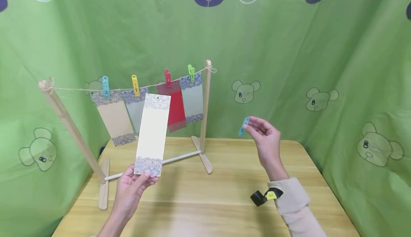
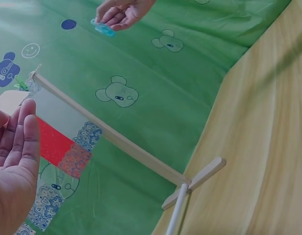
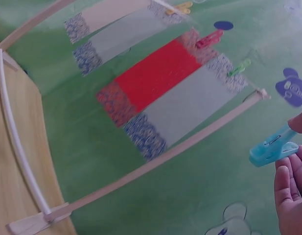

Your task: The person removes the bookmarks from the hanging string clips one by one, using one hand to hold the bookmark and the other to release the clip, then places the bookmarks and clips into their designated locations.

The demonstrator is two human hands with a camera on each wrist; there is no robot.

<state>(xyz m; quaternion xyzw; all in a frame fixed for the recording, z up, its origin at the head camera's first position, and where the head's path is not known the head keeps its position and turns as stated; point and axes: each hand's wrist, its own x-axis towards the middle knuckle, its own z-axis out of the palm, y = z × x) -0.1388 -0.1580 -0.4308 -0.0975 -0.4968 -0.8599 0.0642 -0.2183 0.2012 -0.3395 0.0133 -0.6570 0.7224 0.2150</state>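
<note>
My left hand (image 1: pixel 131 189) pinches the lower edge of a cream paper card (image 1: pixel 152 133) with blue lace-patterned ends, held up in front of the line. Off to the right, my right hand (image 1: pixel 268 139) holds a light blue clothespin (image 1: pixel 244 126) between thumb and fingers; the right wrist view shows this clothespin (image 3: pixel 273 148) closely. Behind the card, a string (image 1: pixel 77 89) runs between two wooden posts. From it hang a beige card (image 1: pixel 115 119), a grey card (image 1: pixel 131 113) partly hidden by the held one, a red card (image 1: pixel 177 105) and another grey card (image 1: pixel 193 99).
Blue (image 1: pixel 105 87), yellow (image 1: pixel 135 85), red (image 1: pixel 167 78) and green clothespins (image 1: pixel 191 73) grip the hanging cards. The rack's right post (image 1: pixel 205 112) and white crossbar (image 1: pixel 181 157) stand on the wooden table (image 1: pixel 205 190). A green curtain (image 1: pixel 273 44) surrounds it on the back and sides.
</note>
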